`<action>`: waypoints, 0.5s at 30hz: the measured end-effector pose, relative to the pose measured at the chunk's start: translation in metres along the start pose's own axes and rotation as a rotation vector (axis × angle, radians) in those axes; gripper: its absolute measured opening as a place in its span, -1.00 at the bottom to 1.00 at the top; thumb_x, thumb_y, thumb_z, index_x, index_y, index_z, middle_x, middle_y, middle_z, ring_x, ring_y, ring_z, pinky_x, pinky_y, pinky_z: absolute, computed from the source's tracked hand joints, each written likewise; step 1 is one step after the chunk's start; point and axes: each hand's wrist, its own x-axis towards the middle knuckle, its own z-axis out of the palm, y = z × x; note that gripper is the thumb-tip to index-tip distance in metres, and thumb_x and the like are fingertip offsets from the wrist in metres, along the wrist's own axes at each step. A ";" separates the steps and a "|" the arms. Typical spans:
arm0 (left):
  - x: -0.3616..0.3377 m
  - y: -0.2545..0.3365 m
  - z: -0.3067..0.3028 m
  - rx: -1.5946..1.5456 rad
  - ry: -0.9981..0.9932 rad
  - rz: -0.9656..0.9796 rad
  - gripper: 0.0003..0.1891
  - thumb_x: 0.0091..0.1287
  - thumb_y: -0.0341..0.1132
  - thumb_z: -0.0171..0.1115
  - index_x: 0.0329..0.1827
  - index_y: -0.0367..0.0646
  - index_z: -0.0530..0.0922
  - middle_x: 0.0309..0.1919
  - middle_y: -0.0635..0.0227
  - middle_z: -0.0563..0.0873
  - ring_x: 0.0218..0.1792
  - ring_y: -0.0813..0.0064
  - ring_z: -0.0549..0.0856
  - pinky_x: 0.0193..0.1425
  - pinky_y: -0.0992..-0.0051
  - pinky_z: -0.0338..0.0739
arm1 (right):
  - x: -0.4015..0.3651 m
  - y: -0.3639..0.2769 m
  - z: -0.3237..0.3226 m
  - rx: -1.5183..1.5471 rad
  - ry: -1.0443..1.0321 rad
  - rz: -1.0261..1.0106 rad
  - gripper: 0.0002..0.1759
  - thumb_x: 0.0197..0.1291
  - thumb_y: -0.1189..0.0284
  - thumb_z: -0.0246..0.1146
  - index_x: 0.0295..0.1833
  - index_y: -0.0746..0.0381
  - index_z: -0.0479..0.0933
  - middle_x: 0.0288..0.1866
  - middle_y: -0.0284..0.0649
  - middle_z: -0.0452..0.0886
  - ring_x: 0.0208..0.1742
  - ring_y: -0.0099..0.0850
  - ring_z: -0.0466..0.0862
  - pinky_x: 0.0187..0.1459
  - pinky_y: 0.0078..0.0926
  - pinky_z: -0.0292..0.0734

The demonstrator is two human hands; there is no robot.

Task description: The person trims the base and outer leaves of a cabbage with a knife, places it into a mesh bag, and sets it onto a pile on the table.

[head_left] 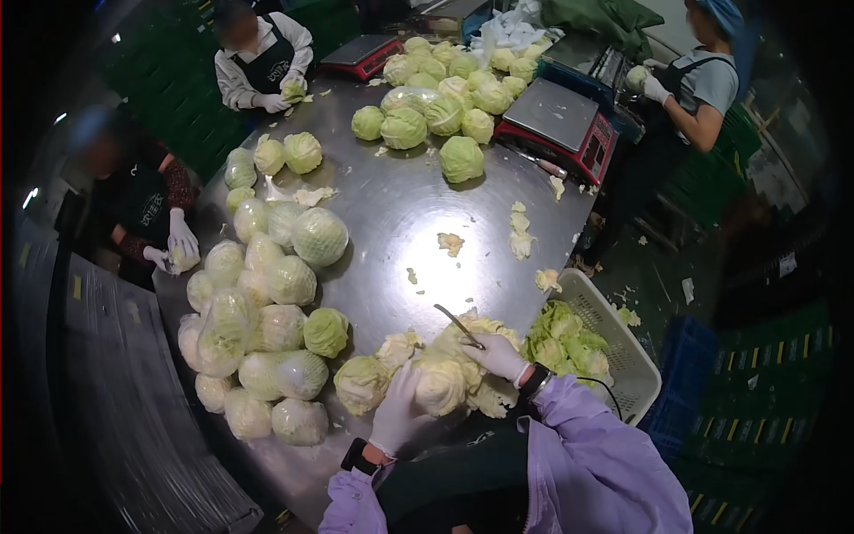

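Note:
At the near edge of the steel table, a pale trimmed cabbage [440,384] sits in front of me among loose outer leaves. My left hand [398,414], in a white glove, is pressed along its left side, gripping it. My gloved right hand [498,358] is closed round the handle of a knife [455,322], whose thin curved blade points up and left above the leaves. Just left of my left hand lies another cabbage [360,385]. Part of the leaf pile is hidden behind my right hand.
Film-wrapped cabbages [280,327] crowd the table's left side. More cabbages [436,98] lie at the back beside a red scale [560,129]. A white basket [642,392] with leaves stands right. Three co-workers handle cabbages around the table. Leaf scraps [451,243] dot the steel surface.

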 end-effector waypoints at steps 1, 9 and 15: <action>-0.002 0.007 -0.002 -0.083 0.098 -0.007 0.08 -0.15 -0.09 0.56 0.45 -0.20 0.14 0.43 0.00 0.20 0.42 -0.04 0.22 0.39 0.11 0.26 | -0.005 -0.005 0.002 0.068 0.021 -0.044 -0.57 0.29 0.21 0.20 0.16 0.24 0.54 -0.18 -0.05 0.67 -0.45 -0.32 0.68 -0.30 -0.42 0.59; 0.036 0.006 0.031 -0.244 0.482 -0.116 0.12 -0.15 -0.12 0.62 0.42 -0.34 0.10 0.33 -0.06 0.29 0.33 0.03 0.34 0.44 0.24 0.22 | -0.010 0.022 0.031 -0.034 0.307 -0.214 -0.56 0.24 0.26 0.19 0.17 0.26 0.51 0.06 -0.03 0.61 0.06 -0.10 0.61 0.09 -0.33 0.51; 0.048 -0.017 0.038 -1.671 0.270 -0.278 -0.13 0.22 0.16 0.28 0.44 -0.20 0.16 0.38 0.08 0.30 0.39 0.09 0.32 0.40 0.18 0.33 | -0.033 0.062 0.000 -0.270 0.490 -0.207 -0.61 0.18 0.36 0.18 0.15 0.13 0.52 0.09 -0.12 0.61 0.05 -0.14 0.62 0.05 -0.30 0.53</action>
